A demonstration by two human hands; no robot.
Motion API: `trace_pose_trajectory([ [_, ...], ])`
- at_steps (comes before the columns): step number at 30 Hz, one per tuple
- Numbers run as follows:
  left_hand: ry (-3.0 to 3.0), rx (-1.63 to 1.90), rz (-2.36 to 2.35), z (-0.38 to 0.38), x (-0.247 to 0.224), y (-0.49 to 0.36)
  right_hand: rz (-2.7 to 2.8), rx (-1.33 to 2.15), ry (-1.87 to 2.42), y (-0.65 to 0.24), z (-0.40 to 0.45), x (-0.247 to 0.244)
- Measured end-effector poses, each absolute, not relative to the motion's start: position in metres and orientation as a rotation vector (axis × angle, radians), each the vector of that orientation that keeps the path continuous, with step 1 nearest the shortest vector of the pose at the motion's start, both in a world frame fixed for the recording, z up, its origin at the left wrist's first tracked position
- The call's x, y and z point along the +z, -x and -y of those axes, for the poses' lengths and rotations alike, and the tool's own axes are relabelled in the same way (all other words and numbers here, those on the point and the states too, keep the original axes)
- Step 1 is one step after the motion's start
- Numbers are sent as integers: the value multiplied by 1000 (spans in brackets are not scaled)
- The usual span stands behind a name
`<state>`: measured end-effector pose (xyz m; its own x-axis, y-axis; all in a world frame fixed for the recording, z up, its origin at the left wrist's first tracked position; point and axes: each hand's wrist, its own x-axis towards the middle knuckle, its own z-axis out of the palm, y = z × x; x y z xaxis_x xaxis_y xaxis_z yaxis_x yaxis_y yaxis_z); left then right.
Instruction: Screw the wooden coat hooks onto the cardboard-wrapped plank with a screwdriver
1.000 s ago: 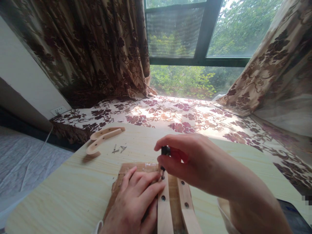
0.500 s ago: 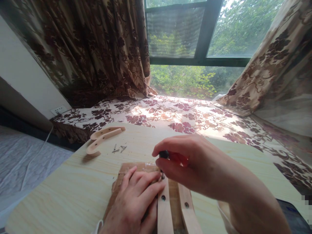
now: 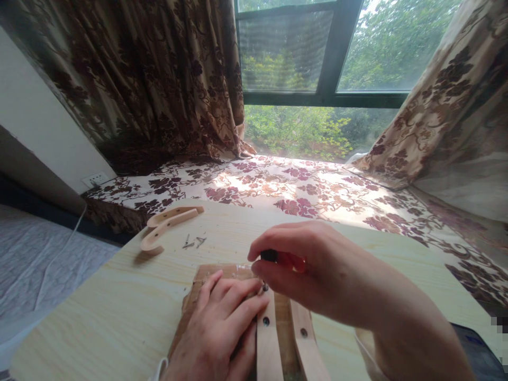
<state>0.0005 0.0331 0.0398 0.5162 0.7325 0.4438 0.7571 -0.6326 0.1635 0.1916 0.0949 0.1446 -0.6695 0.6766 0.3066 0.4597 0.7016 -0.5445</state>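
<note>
My right hand (image 3: 301, 264) is closed around a screwdriver (image 3: 269, 255) with a black and red handle, its tip low over a screw (image 3: 265, 288). That screw sits at the far end of a pale wooden strip (image 3: 268, 344); whether the tip touches it is hidden by my fingers. My left hand (image 3: 226, 317) lies flat with fingers spread over a piece of brown cardboard (image 3: 204, 274), fingertips against the strip's left edge. A second wooden strip (image 3: 307, 352) rests to the right on the cardboard, with a dark screw or hole in it.
Two curved wooden pieces (image 3: 170, 227) with holes lie at the table's far left. Beside them are several loose screws (image 3: 194, 242). A dark phone-like device (image 3: 474, 349) is at the right edge of the table (image 3: 99, 296). Beyond stands a ledge with floral cloth (image 3: 254, 185).
My right hand has turned slightly, and the screwdriver's black handle part now sits a little lower and further right. My left hand and the wooden strips have stayed in place.
</note>
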Motion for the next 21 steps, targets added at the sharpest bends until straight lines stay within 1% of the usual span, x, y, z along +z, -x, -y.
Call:
trace_pose_trajectory([
  [6, 2676, -764, 1292, -32, 37, 2, 2363, 394, 1112, -189, -104, 138],
  [13, 2687, -756, 1328, -33, 40, 1, 2421, 564, 897, -192, -94, 145],
  [18, 2693, -752, 1344, -33, 36, 1, 2387, 431, 1100, -189, -100, 138],
  [21, 2711, -773, 1373, -31, 37, 3, 2357, 450, 1160, -188, -101, 135],
])
